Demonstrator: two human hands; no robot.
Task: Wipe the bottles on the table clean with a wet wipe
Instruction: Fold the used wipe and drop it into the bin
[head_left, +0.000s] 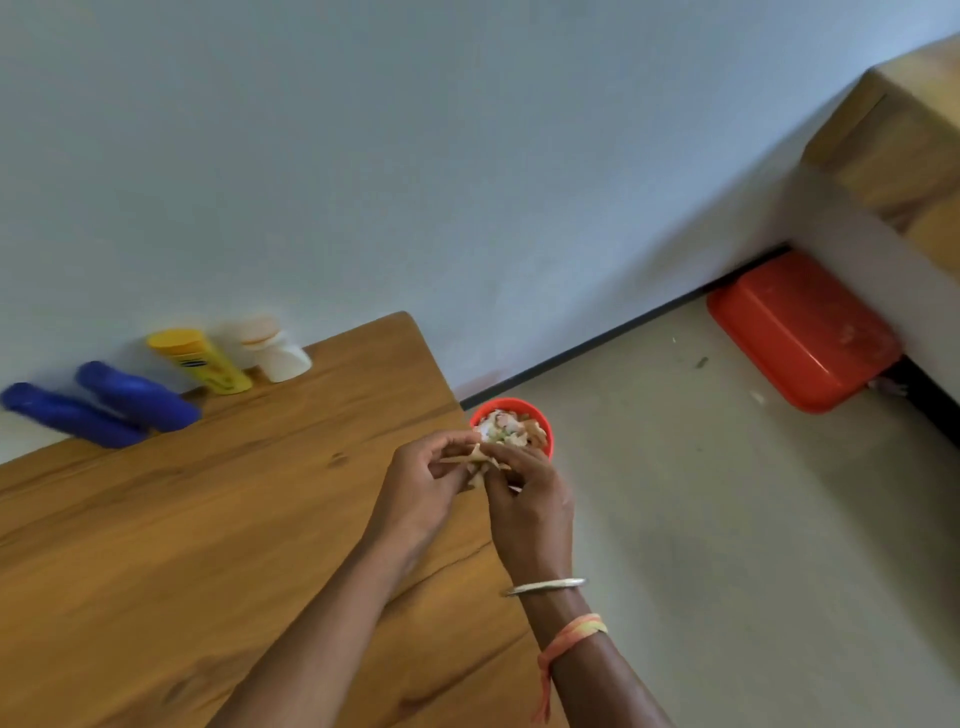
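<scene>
Crumpled pale wet wipe (480, 462), soft and probably light, is being pinched by left hand (415, 499) and right hand (530, 509) above the wooden desk's (208, 519) edge, beside a small red bin (511, 423).

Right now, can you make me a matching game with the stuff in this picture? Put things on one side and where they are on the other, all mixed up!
Things:
1. yellow bottle
2. wipe
3. red bin
4. red tub

Places:
A. pinched between the left hand and the right hand
B. on the floor by the wall, far from the table
C. on the table, between a blue bottle and the white bottle
D. just past the table's edge, full of scraps

Pairs: 1-C, 2-A, 3-D, 4-B
</scene>
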